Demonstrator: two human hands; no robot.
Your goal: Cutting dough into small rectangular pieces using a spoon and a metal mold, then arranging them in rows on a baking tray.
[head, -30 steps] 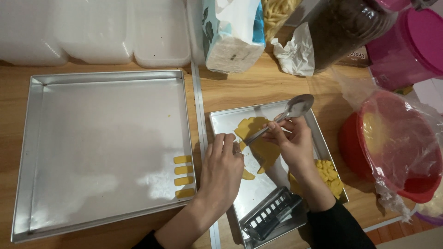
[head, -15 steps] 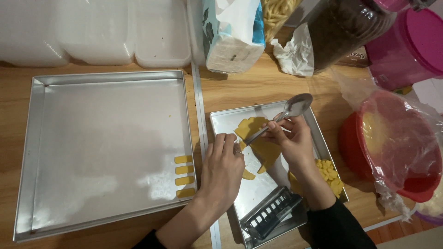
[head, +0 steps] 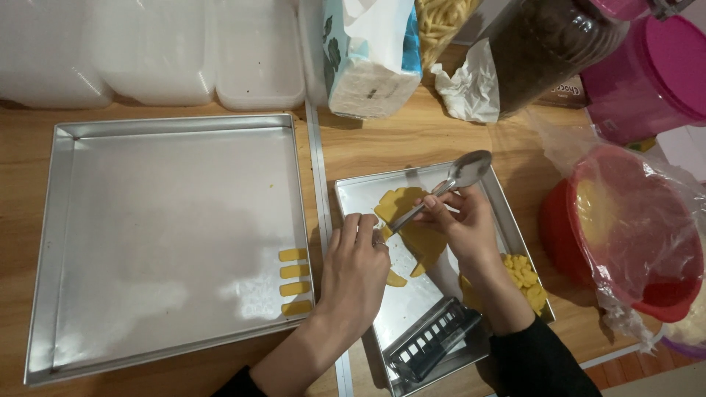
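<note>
Nearest the camera, at the bottom of the frame, a dark slotted cutter (head: 434, 340) lies in the lower corner of the small metal tray (head: 353, 192), just below both wrists. Right above it, the left hand (head: 354, 268) sits at the small tray's left edge, fingers curled with the tips pinched together at the end of the spoon handle; whether they pinch a bit of dough I cannot tell. Beside it, the right hand (head: 462, 224) is clenched around the spoon (head: 441, 191), handle pointing down-left towards the left fingertips, bowl up and to the right over the tray's far rim. The flat yellow dough (head: 412, 224) lies in the middle of the small tray, between and partly beneath the two hands, with a small offcut just right of the left hand. A heap of yellow dough scraps (head: 526, 276) rests by the right forearm at the tray's right side.

To the left, four cut yellow strips (head: 293, 281) are stacked in a column in the lower right corner of the large metal tray (head: 66, 220), near the left hand but apart from it. At the right of the frame stands a red bowl (head: 640, 235) covered in clear plastic. Farther back on the bench (head: 397, 140), white plastic containers (head: 154, 48), a paper bag (head: 368, 55), a dark jar (head: 551, 48) and a pink tub (head: 647, 77) line the top edge.
</note>
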